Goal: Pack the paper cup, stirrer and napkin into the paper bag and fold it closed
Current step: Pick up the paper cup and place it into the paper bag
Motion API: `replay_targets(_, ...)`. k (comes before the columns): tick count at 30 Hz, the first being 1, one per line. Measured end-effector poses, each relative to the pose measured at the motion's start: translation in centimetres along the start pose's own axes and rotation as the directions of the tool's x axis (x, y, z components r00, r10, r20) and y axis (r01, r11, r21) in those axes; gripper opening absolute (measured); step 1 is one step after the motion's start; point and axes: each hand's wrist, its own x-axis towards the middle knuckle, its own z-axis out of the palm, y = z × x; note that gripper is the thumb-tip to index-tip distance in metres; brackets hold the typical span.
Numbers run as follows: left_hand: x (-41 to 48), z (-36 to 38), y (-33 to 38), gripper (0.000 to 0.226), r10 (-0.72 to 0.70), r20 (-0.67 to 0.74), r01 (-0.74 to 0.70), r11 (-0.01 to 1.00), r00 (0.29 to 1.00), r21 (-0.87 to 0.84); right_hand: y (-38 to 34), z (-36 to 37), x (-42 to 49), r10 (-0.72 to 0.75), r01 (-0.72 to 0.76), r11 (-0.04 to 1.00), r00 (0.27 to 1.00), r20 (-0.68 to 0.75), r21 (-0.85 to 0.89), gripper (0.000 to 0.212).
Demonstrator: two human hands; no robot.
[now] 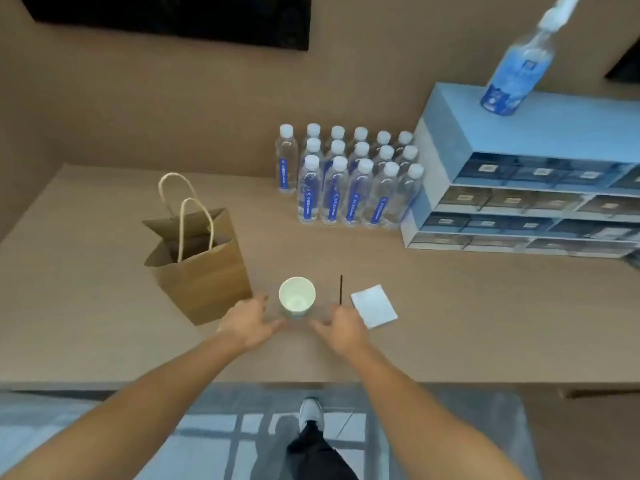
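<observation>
A white paper cup (297, 297) stands upright and empty near the table's front. Just right of it lies a thin dark stirrer (341, 289), pointing away from me, and a folded white napkin (374, 306) lies flat beyond that. An open brown paper bag (204, 271) with two loop handles stands to the cup's left. My left hand (250, 325) is open, fingers spread, close to the cup's left side without touching it. My right hand (341, 329) is open on the cup's right, just in front of the stirrer's near end. Neither hand holds anything.
Several water bottles (349, 181) stand grouped at the back of the tan table (104, 323). A blue drawer unit (526, 202) sits at the right with one bottle (516, 71) on top. The table's front edge runs just behind my wrists.
</observation>
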Motion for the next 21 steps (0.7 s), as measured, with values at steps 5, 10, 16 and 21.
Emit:
replay_targets(5, 3.1, 1.3, 0.5, 0.068, 0.092, -0.043, -0.101, 0.949, 0.995, -0.297, -0.2, 0.9, 4.4, -0.161, 0.084, 0.833, 0.982, 0.095, 0.547, 0.074)
replay_targets(10, 1.8, 0.6, 2.1, 0.060, 0.130, -0.069, -0.148, 0.874, 0.989, -0.464, -0.4, -0.7, 6.3, -0.256, 0.133, 0.834, 0.953, 0.162, 0.536, 0.066)
replay_targets(16, -3.0, -7.3, 5.5, 0.054, 0.221, -0.145, -0.263, 0.849, 0.965, -0.458, -5.2, -10.2, 4.1, -0.452, 0.373, 0.858, 0.875, 0.174, 0.355, 0.059)
replay_targets(21, -7.3, -17.5, 6.7, 0.044, 0.339, -0.348, -0.448, 0.841, 0.874, -0.305, -13.4, -19.1, 0.3, -0.659, 0.633, 0.749, 0.743, 0.120, 0.196, 0.065)
